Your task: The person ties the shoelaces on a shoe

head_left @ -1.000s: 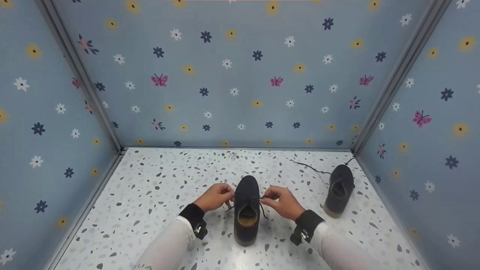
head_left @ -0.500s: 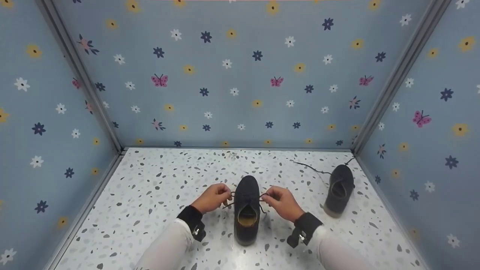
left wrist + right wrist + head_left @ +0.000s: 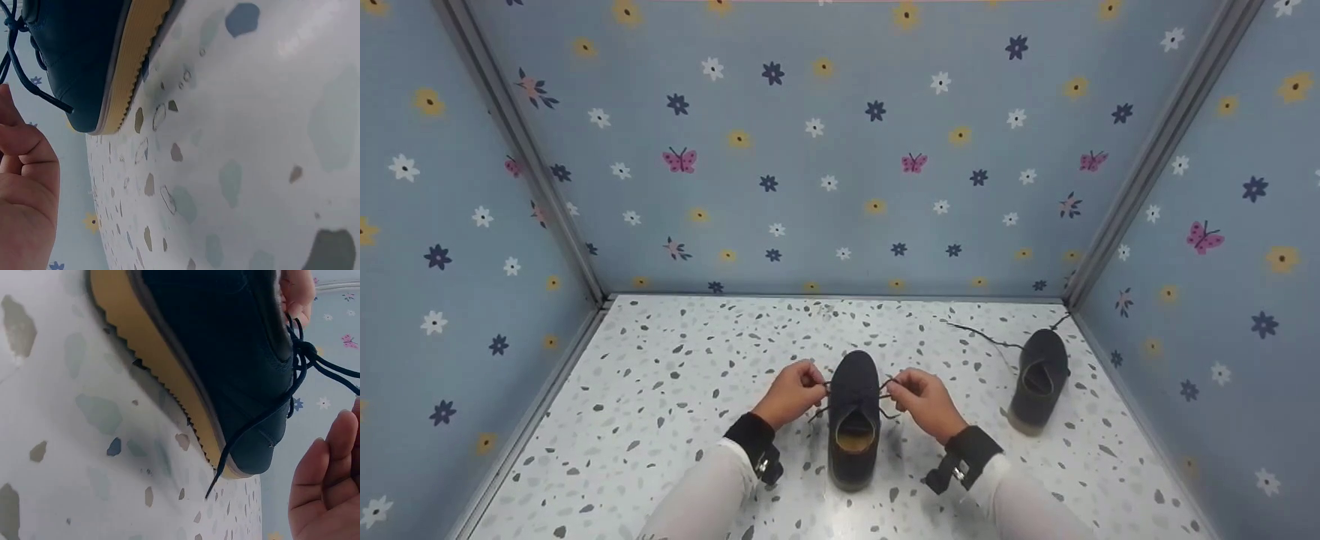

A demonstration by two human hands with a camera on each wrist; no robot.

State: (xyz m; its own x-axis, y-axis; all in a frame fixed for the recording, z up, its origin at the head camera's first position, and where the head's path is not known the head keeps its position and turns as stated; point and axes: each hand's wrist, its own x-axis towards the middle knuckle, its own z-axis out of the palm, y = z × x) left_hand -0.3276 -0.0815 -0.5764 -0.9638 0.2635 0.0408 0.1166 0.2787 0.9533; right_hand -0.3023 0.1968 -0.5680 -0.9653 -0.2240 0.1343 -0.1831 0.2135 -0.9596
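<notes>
A dark blue lace-up shoe (image 3: 855,371) stands upright on the speckled surface, toe pointing away from me. Its shoelace (image 3: 307,350) is knotted over the tongue, with loops drawn out to both sides. On the shoe's left, my left hand (image 3: 791,392) pinches one loop between thumb and finger. My right hand (image 3: 928,403) pinches the opposite loop on the right. Loose lace ends hang down either side of the shoe, one of them plain in the right wrist view. A tan ridged sole (image 3: 130,62) shows in the left wrist view.
A second dark shoe (image 3: 1041,379) stands to the right, its lace (image 3: 986,336) spread untied across the surface. Blue flowered panels (image 3: 840,150) enclose the white speckled surface (image 3: 697,337) at the back and both sides.
Both hands keep hold of the lace loops and have shifted only slightly. The right-hand loop stands out more openly, and the loose end beneath it has swung outward. The shoe stays put.
</notes>
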